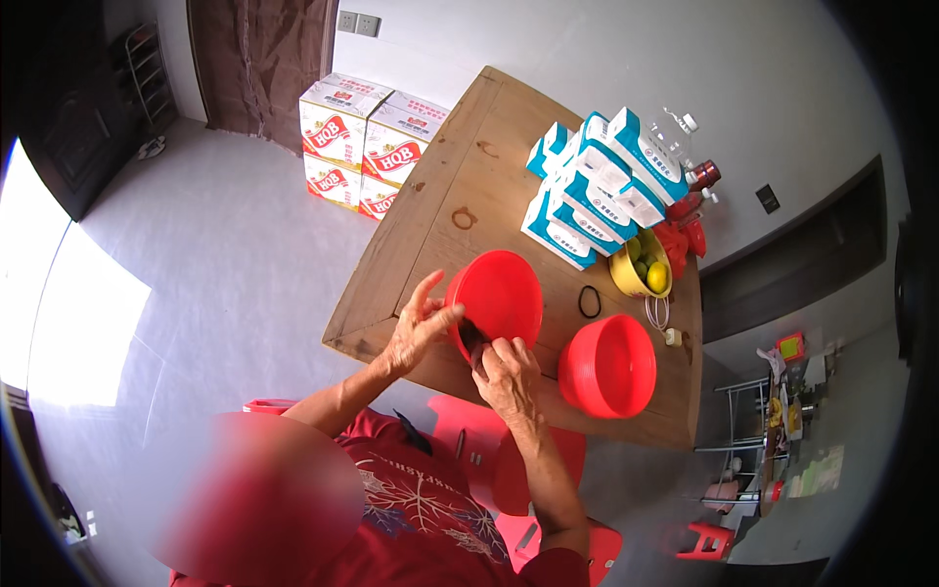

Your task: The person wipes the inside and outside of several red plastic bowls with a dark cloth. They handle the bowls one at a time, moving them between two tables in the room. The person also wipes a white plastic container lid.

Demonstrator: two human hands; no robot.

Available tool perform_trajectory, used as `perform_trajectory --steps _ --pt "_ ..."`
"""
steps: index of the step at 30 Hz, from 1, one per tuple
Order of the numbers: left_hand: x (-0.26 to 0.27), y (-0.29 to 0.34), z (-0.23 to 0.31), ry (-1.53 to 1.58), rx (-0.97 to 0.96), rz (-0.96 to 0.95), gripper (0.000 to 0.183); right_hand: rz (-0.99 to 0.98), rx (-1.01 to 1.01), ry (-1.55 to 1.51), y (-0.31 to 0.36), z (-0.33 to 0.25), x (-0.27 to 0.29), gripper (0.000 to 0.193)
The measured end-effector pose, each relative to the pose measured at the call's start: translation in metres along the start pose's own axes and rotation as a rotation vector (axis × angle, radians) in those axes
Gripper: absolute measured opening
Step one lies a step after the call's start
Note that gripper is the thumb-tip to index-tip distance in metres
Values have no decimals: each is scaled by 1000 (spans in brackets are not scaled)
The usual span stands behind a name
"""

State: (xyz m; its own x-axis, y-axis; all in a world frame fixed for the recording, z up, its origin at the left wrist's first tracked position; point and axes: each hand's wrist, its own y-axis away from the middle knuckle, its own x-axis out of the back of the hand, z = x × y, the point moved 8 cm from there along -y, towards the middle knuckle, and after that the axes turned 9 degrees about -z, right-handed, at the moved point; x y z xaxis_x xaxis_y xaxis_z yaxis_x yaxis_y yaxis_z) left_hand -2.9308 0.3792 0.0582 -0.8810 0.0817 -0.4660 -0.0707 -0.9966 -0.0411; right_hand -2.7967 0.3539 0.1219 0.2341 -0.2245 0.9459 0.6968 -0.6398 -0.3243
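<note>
A red plastic bowl (504, 293) stands tilted at the table's near edge, its hollow facing me. My left hand (419, 331) grips its left rim, with the thumb over the edge and the other fingers partly spread outside. At the lower rim my right hand (509, 374) is closed, fingers bent, on a dark brown, limp-looking piece (471, 338) lying against the bowl's inner wall. What that piece is cannot be made out. To the right, a second red bowl (618, 367) leans with its opening turned rightward, touched by neither hand.
Blue-and-white tissue boxes (587, 196) are stacked on the wooden table (430, 254). Beside them stand a yellow bowl (626, 277) of green and yellow fruit and a clear bottle (675, 132). A black band (589, 301) lies nearby. Cartons (367, 147) stand behind; red stools (509, 460) below.
</note>
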Motion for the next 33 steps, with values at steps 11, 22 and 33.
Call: perform_trajectory --steps 11,22,33 --pt "2 35 -12 197 -100 48 36 -36 74 -340 -16 -36 -14 30" --pt "-7 40 10 137 -78 106 48 -15 -207 222 -24 -9 12 39" --pt "-7 38 18 367 100 48 42 202 -40 -476 -31 -75 17 37"
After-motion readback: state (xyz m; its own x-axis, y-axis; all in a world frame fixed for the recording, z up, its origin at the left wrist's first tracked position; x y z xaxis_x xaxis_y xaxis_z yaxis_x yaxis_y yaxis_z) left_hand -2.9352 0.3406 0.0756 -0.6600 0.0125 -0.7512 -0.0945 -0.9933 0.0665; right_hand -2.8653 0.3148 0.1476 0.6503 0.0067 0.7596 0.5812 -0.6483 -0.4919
